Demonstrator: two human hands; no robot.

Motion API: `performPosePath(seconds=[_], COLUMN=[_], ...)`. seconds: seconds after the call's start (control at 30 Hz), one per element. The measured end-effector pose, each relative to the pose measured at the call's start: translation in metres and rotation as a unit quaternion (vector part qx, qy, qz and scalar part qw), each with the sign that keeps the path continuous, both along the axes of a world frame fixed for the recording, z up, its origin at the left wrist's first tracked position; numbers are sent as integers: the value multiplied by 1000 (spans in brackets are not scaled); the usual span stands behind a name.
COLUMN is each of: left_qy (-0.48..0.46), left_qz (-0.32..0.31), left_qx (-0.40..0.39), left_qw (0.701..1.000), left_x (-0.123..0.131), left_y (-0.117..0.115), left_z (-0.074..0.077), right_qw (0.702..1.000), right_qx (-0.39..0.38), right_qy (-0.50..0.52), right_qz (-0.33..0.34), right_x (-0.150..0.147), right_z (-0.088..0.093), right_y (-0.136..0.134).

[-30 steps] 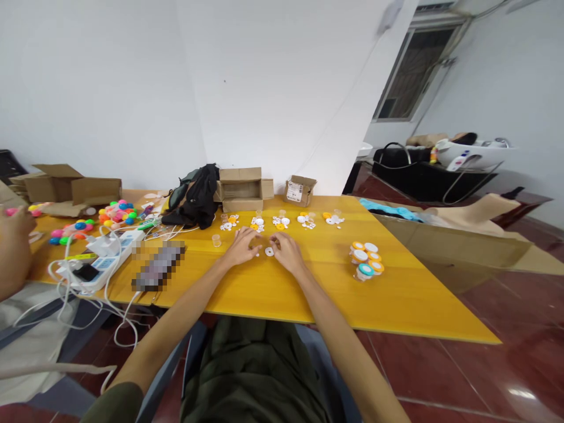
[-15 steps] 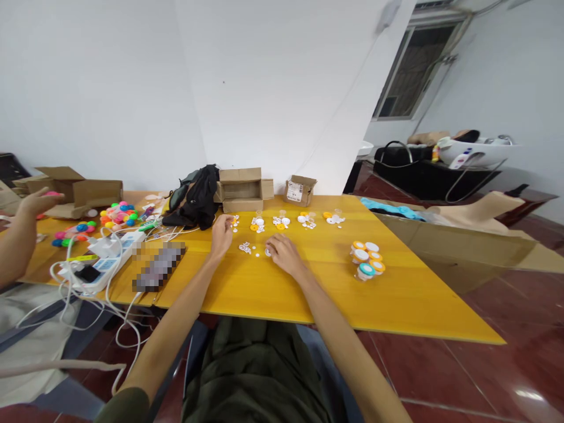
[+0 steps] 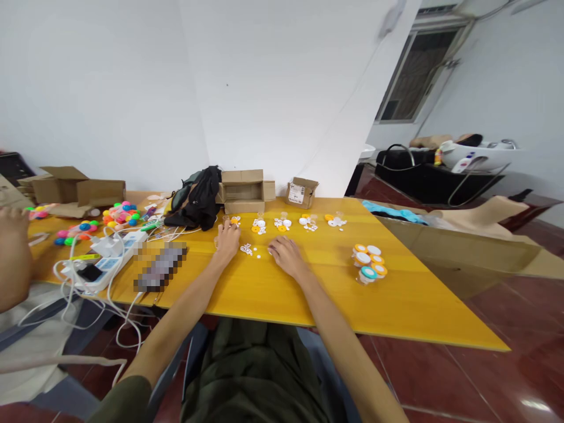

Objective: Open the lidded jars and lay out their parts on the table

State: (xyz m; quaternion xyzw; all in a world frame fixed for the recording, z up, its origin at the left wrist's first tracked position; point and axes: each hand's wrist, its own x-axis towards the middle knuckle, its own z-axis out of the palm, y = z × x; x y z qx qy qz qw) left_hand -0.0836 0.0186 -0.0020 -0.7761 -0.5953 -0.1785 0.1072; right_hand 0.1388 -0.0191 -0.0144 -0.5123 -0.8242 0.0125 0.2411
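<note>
My left hand rests on the yellow table, fingers close together and pointing at the leftmost small pile of white and orange pieces. What its fingertips hold is too small to make out. My right hand lies on the table with its fingers curled, the tips pinching a small white disc. A few loose white pieces lie between the two hands. More small piles sit in a row beyond them.
Small jars with orange and teal lids stand to the right. Open cardboard boxes and a black bag are at the back. A power strip with cables, a phone and coloured balls lie left. Another person's hand is at the far left.
My left hand left the loose pieces, reached to the leftmost pile and has drawn back a little. My right hand stayed by the white disc. The other person's hand dropped lower.
</note>
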Motion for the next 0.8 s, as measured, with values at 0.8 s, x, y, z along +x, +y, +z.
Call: performPosePath(seconds=[0.8], left_qy=[-402], left_qz=[-192], left_qx=[-78], left_qw=[892], left_x=[47], left_y=[-19], left_z=[6], right_qw=[964], right_qx=[-13], right_qy=[254], right_qz=[73], right_x=[-10], right_z=[-14], right_y=[7])
